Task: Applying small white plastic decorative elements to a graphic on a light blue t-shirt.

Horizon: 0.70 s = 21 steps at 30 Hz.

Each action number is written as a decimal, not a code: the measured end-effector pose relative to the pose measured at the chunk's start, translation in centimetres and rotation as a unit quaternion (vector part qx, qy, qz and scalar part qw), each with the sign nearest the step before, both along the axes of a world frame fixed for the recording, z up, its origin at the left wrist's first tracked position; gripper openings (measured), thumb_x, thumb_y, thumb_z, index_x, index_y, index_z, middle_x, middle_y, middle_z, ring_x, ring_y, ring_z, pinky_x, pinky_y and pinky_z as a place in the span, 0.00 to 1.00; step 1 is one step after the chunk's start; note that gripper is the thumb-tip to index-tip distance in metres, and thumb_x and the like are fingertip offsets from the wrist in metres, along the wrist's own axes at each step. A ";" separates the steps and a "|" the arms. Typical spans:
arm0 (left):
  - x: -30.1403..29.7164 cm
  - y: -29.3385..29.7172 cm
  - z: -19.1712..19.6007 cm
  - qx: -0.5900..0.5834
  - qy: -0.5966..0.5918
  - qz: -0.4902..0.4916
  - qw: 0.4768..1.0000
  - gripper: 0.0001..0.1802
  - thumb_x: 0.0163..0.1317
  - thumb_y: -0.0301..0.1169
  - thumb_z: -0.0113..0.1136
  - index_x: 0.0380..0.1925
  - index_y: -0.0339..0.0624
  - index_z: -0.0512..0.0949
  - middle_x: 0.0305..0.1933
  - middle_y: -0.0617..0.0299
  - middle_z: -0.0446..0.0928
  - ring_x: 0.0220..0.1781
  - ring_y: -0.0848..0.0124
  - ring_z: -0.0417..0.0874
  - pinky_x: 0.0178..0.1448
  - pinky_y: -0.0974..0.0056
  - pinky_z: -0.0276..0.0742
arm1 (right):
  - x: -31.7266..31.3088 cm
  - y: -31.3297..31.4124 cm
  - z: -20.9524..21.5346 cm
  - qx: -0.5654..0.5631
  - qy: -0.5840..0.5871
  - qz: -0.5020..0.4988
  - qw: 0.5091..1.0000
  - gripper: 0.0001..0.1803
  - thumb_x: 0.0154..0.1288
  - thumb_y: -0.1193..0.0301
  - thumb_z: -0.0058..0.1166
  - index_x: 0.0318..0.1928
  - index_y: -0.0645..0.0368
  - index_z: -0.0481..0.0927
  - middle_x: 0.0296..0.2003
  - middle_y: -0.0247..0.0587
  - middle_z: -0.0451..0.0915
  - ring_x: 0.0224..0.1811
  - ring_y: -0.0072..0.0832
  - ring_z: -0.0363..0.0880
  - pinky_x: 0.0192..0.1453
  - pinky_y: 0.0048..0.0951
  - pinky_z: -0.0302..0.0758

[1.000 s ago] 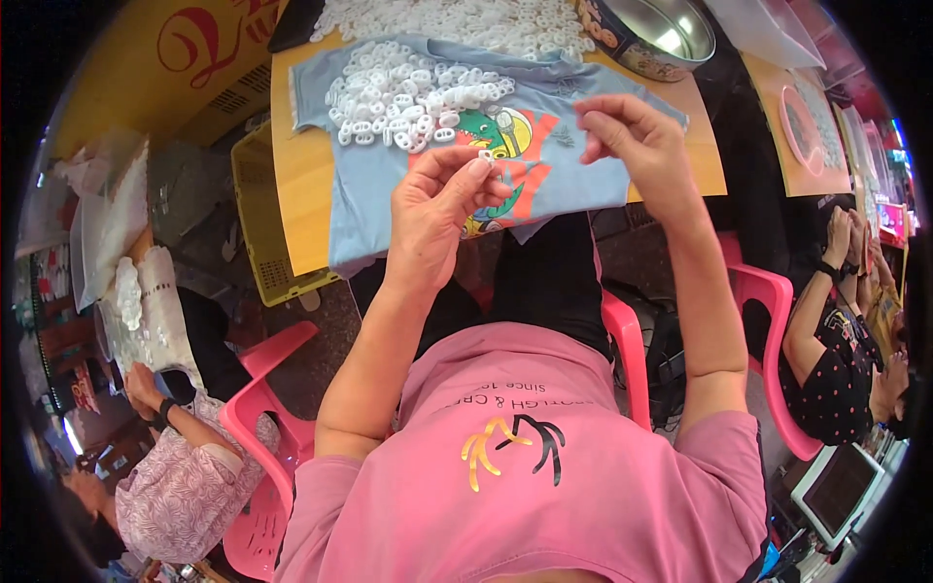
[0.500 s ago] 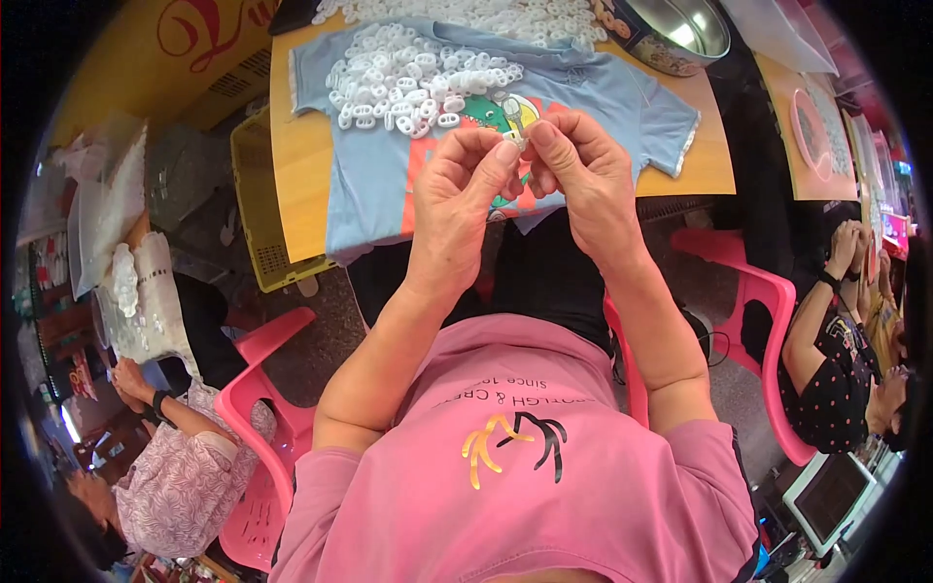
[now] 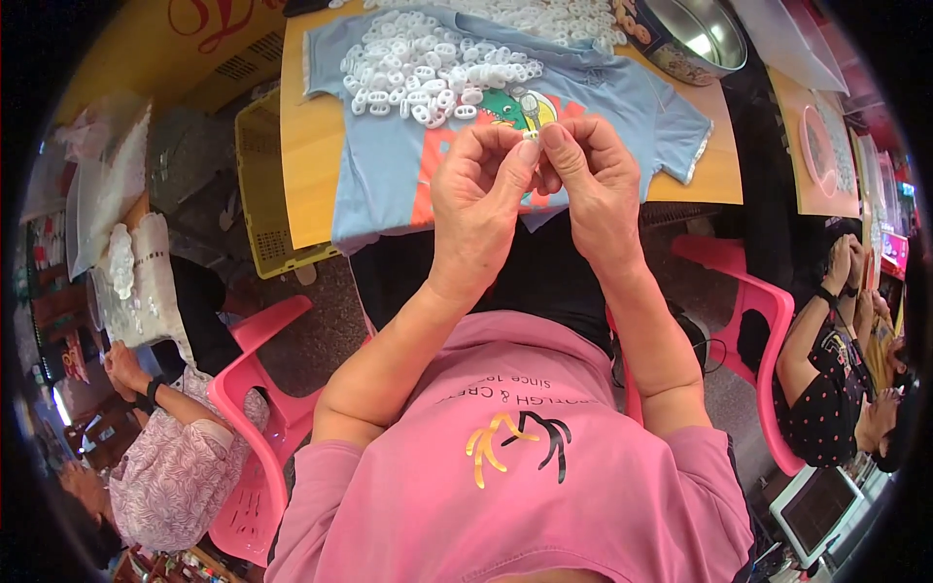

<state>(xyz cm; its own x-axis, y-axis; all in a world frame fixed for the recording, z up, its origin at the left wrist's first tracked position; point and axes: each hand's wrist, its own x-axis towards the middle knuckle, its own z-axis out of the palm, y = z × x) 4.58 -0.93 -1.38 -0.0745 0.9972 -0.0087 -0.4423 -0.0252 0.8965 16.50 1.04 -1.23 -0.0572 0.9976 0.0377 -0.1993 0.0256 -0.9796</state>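
My left hand [image 3: 483,199] and my right hand [image 3: 600,194] meet above the near part of a light blue T-shirt [image 3: 377,180] spread on the table. Both are closed, with thumbs and fingertips pinching one small white plastic piece [image 3: 531,136] between them. Most of that piece is covered by my fingers. On the shirt, just beyond my left hand, lies a heap of white oval plastic pieces [image 3: 413,68] with holes in them. A green and orange print [image 3: 503,109] on the cloth shows partly behind my hands.
More white pieces [image 3: 573,21] lie at the table's [image 3: 309,175] far side. At the far right stands a round metal tin [image 3: 690,44]. A yellow crate [image 3: 267,223] is left of the table. Pink chairs [image 3: 258,389] and other people [image 3: 185,466] are on both sides.
The table and shirt appear slightly farther right in view. My hands stay together, pinching the small piece, with the fingertips a little closer.
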 end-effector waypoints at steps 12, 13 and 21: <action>-1.1 1.6 -1.4 -0.062 -0.019 -0.062 0.996 0.07 0.66 0.28 0.59 0.38 0.35 0.74 0.32 0.63 0.77 0.32 0.78 0.78 0.38 0.72 0.75 | 0.6 1.0 -1.3 -0.037 -0.045 0.032 0.998 0.09 0.72 0.69 0.53 0.39 0.63 0.77 0.27 0.32 0.76 0.25 0.15 0.72 0.30 0.18 0.70; -1.2 1.5 -1.2 -0.069 -0.025 -0.065 0.995 0.07 0.66 0.28 0.59 0.38 0.35 0.74 0.32 0.63 0.77 0.32 0.78 0.77 0.38 0.72 0.74 | 0.9 1.1 -1.1 -0.037 -0.045 0.031 0.998 0.09 0.72 0.69 0.53 0.39 0.63 0.77 0.27 0.32 0.76 0.25 0.15 0.72 0.30 0.18 0.70; -1.7 1.2 -0.5 -0.077 -0.052 -0.077 0.993 0.07 0.66 0.29 0.59 0.38 0.35 0.75 0.31 0.62 0.78 0.31 0.77 0.77 0.37 0.71 0.74 | 2.7 2.1 0.3 0.198 -0.263 0.047 0.943 0.06 0.69 0.75 0.55 0.41 0.66 0.76 0.31 0.35 0.77 0.28 0.20 0.74 0.34 0.20 0.74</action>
